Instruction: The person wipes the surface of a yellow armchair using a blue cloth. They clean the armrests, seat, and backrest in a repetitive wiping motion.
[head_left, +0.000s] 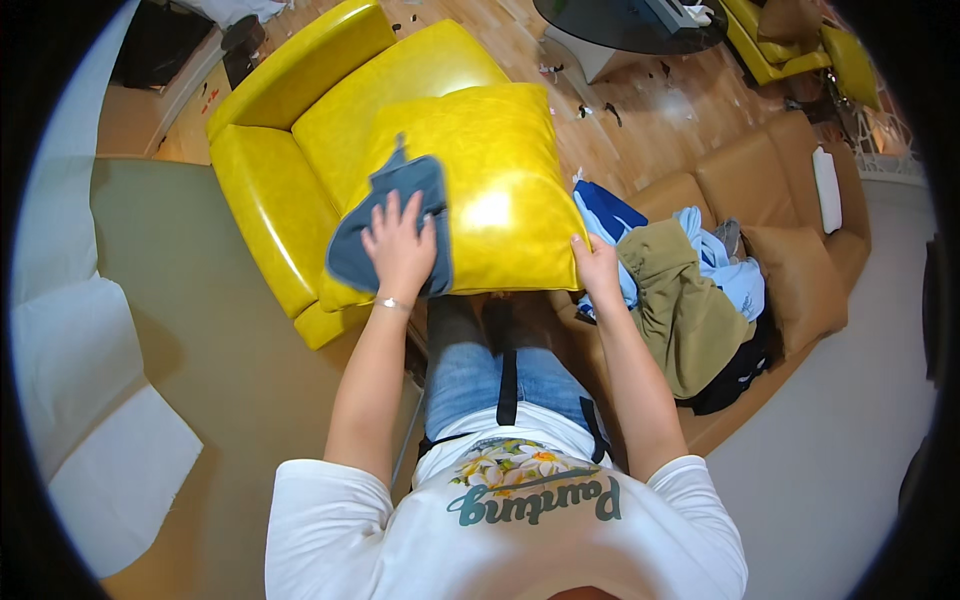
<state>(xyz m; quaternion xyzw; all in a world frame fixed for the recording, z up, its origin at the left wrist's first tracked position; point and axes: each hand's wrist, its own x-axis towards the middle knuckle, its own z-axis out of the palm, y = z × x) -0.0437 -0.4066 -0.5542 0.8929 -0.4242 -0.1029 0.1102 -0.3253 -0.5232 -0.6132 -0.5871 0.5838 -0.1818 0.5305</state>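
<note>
A glossy yellow cushion (495, 165) lies tilted in front of me, partly over the seat of a yellow armchair (397, 82). My left hand (401, 244) rests spread on a grey-blue cloth (352, 240), pressing it flat against the left part of the cushion. At the cushion's lower right corner, my right hand (596, 262) grips the edge with the thumb on top. The cushion hides part of the armchair's seat.
To the right, a tan sofa (742, 165) holds piled clothes (675, 307), a tan cushion (795, 277) and a white roll (827, 189). A dark round table (630, 30) stands beyond, with small scraps on the wooden floor (645, 112). White sheets (82, 360) hang at the left.
</note>
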